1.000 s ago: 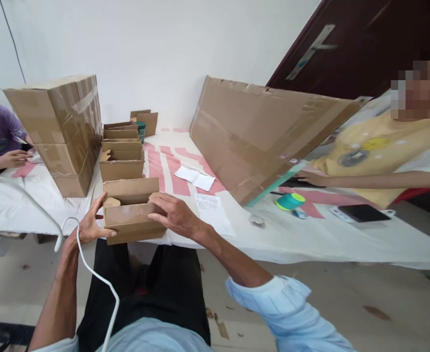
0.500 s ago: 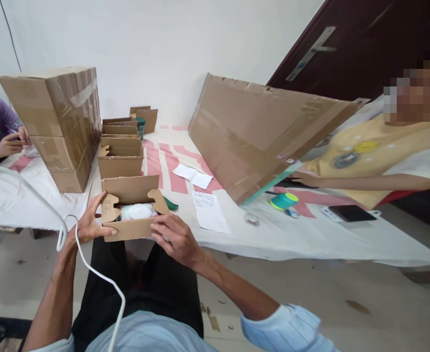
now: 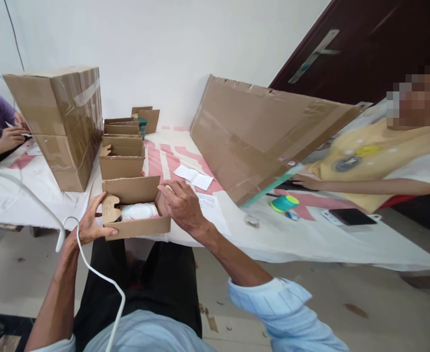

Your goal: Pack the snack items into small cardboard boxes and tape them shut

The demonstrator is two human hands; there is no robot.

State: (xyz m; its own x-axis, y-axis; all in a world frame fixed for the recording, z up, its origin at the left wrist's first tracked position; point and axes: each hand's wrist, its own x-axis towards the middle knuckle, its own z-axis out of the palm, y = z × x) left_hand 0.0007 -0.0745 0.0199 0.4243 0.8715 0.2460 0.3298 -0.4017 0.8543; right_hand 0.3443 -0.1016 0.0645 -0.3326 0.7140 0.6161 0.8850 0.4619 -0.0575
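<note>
A small open cardboard box point(image 3: 137, 229) sits at the table's front edge, its lid raised at the back. Inside lies a white rounded item point(image 3: 139, 211), its kind unclear. My left hand point(image 3: 92, 222) grips the box's left end, thumb on the front wall and fingers round the side, beside the notched left side flap point(image 3: 110, 209). At the right end, my right hand point(image 3: 183, 205) has its fingers bent and pinched at the upright right side flap, which it partly hides. Behind stands another open cardboard box point(image 3: 122, 164).
Taped cartons point(image 3: 62, 142) are stacked at the left. A large cardboard sheet point(image 3: 262, 132) leans at the centre right. Papers point(image 3: 194, 177), a teal tape roll point(image 3: 284, 203) and a black phone-like device point(image 3: 352, 216) lie on the table. A white cable point(image 3: 97, 271) hangs before me. Co-workers sit on both sides.
My right hand has moved from the box's front right corner up and back to the flap at its right end. The left hand keeps its hold; the view has shifted slightly.
</note>
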